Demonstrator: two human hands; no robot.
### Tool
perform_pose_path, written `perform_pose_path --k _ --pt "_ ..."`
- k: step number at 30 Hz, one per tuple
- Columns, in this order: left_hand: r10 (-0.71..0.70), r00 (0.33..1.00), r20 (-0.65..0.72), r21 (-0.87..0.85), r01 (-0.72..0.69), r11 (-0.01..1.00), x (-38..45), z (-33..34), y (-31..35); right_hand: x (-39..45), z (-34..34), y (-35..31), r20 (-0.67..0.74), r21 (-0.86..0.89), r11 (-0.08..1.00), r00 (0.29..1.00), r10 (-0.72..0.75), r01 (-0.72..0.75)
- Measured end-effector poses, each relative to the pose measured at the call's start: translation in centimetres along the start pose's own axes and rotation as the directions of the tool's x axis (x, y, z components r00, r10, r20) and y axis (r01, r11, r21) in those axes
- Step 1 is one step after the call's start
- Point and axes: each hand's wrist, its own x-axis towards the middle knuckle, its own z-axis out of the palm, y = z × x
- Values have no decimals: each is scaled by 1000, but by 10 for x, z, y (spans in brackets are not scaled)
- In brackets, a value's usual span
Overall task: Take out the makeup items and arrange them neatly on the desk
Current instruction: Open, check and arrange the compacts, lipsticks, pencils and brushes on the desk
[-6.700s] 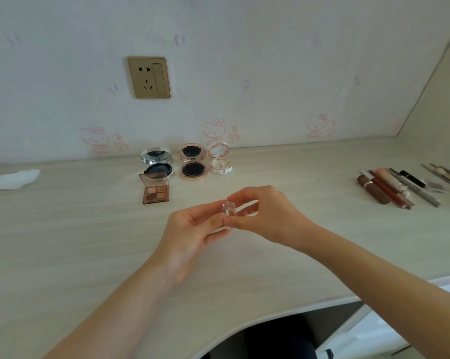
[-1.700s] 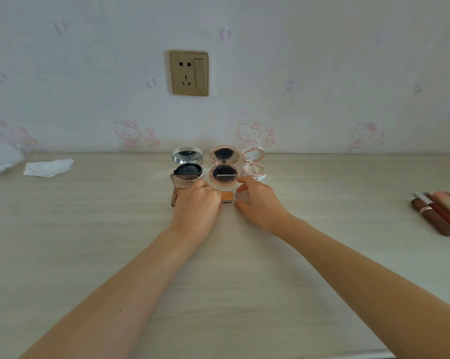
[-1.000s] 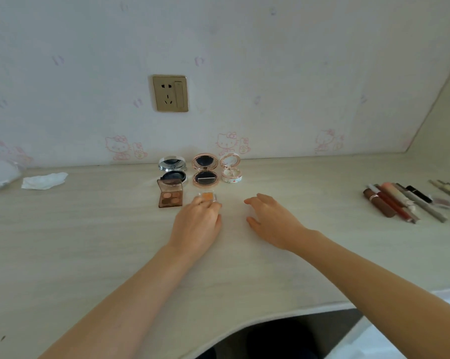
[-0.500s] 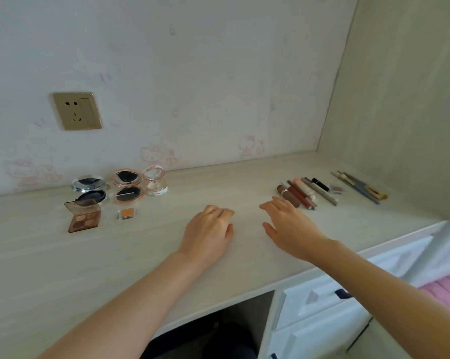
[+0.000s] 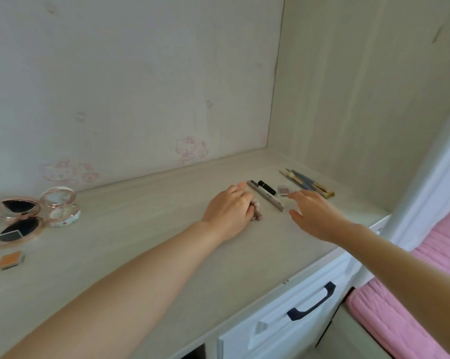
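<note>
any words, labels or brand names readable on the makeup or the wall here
None can be read.
Grey pencil: faint markings along the barrel, too small and blurred to read.
White compact: a printed pattern round its side, no legible text.
Black tube: no lettering visible.
Wall: only pink cartoon cat drawings, no words.
Tubes under the left hand: mostly covered by its fingers.

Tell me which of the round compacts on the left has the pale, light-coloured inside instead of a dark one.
The small white-based compact on the right of the group; the rose-gold compact beside it shows dark inside.
</note>
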Motion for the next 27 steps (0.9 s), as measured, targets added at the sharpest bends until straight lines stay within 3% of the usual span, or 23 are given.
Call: perform_pose_path --k 4,11,18,23,27 --pt "6 998 54 -37 -4 999 39 14 6 29 0 24 94 -43 999 995 32 -28" --pt "-60 976 209 -61 74 995 97 30 14 77 4 43 136 -135 991 990 36 -17" --pt "-174 876 451 4 193 981 125 54 12 102 12 46 229 -146 988 969 93 -60" --pt "-196 868 457 -17 229 973 127 50 16 107 16 53 220 -159 986 972 79 -44" --pt "-276 881 385 -108 340 934 124 52 20 92 10 46 105 -82 995 992 66 -57"
